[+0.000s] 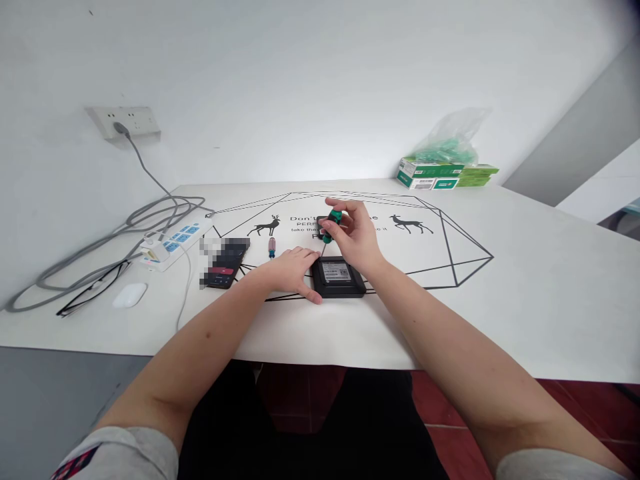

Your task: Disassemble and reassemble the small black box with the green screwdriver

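Note:
My right hand (357, 233) is closed around the green-and-black handle of a screwdriver (334, 223). Its shaft points down to the far left corner of a black rectangular case (345, 289) with a white printed label on top. Whether the tip sits in a screw is too small to tell. My left hand (295, 272) grips the left side of this case, thumb at the near corner and fingers at the far one. Behind the screwdriver, a small dark object (321, 228) is partly hidden by my right hand.
A second screwdriver (271, 248) with a reddish clear handle lies left of my hands, beside a phone (227, 263). Farther left are a power strip (173, 245), grey cable, glasses (94, 288) and a white earbud case (131, 295). Green-and-white boxes (431, 171) stand at the back right.

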### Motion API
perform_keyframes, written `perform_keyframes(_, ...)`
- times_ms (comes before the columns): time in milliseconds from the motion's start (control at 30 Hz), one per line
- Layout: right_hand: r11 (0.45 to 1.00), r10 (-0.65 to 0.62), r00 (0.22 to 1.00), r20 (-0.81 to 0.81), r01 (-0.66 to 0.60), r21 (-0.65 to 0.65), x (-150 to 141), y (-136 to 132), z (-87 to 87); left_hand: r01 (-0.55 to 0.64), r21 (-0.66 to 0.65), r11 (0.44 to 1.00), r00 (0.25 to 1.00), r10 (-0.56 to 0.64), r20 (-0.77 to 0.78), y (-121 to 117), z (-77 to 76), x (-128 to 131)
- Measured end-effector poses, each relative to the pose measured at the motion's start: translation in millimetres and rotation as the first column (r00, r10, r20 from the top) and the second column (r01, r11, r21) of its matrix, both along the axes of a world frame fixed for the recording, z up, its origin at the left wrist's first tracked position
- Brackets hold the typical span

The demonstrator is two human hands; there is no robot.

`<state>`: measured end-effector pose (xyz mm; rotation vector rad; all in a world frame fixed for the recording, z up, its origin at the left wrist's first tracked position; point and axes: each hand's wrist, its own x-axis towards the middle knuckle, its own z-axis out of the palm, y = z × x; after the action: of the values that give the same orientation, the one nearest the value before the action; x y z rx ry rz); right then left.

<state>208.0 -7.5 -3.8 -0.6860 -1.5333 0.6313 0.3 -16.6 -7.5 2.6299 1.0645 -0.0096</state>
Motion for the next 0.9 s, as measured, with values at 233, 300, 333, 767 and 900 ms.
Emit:
perform_keyframes(233,0.992,-0.108,0.988,0.107,0.101,0.072,3.2,-2.3,1.6,-0.012,-0.017,1.0,0.999,0.011,-0.03,-1.9,4.8,2.0)
perform_keyframes(300,0.995,-0.075,0.987,0.142,0.064,0.076,4.5,-1.5,1.9,-0.007,-0.018,1.0,0.999,0.007,-0.032,-1.7,4.8,1.8)
perform_keyframes(333,0.995,-0.068,0.985,0.156,0.055,0.086,4.8,-0.9,1.9,-0.005,-0.017,1.0,0.999,0.004,-0.032,-1.7,5.0,1.7)
perform_keyframes(767,0.982,-0.133,0.984,0.116,0.115,0.15,4.2,6.1,-0.5,0.007,0.0,1.0,0.999,-0.007,-0.043,-2.1,6.1,1.6)
perform_keyframes(900,0.999,-0.014,1.0,-0.002,0.014,0.041,1.1,6.6,-1.2,0.0,-0.006,1.0,0.999,0.0,-0.032,-2.9,6.1,1.6)
